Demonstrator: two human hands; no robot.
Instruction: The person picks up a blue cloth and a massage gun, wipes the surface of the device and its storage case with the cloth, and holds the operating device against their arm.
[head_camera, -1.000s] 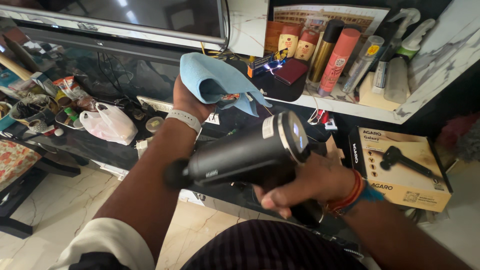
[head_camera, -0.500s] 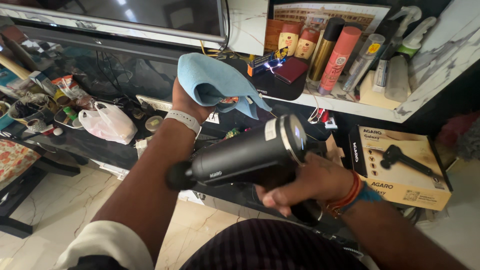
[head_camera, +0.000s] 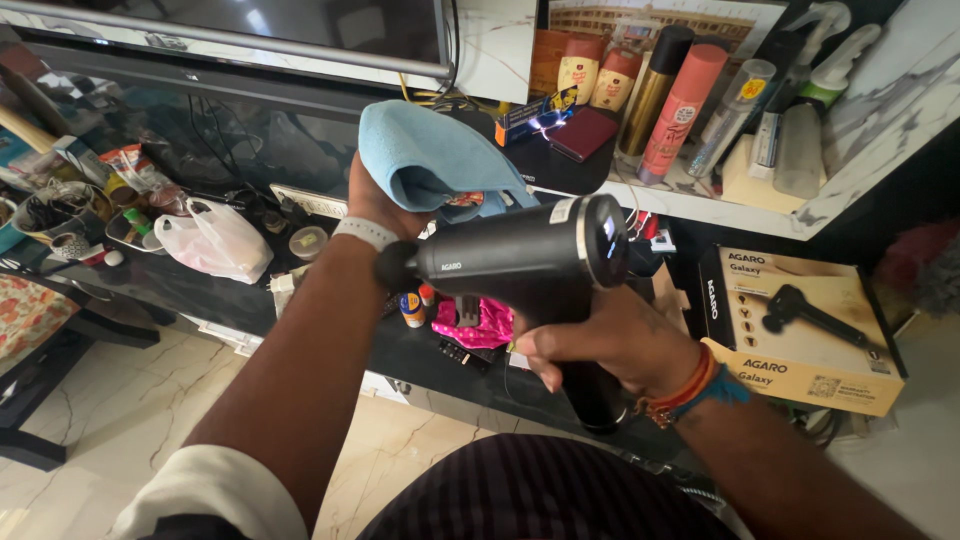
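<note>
My left hand (head_camera: 378, 203) is raised over a dark shelf and grips a light blue cloth (head_camera: 430, 155) that drapes over its fingers. A pale band sits on that wrist. My right hand (head_camera: 598, 340) is closed around the handle of a black massage gun (head_camera: 520, 258). The gun's barrel is level and its round black head touches my left forearm just below the wrist. A lit round display shows at the gun's rear end.
A yellow-and-black cardboard box (head_camera: 800, 325) pictured with the same tool lies at right. Spray cans and bottles (head_camera: 680, 100) stand on a marble shelf. A white plastic bag (head_camera: 215, 243), small jars and a pink packet (head_camera: 475, 325) clutter the dark shelf below a screen.
The massage gun has swung up from a downward tilt to level, and its head has moved from mid-forearm toward my left wrist. The pink packet beneath has come into view.
</note>
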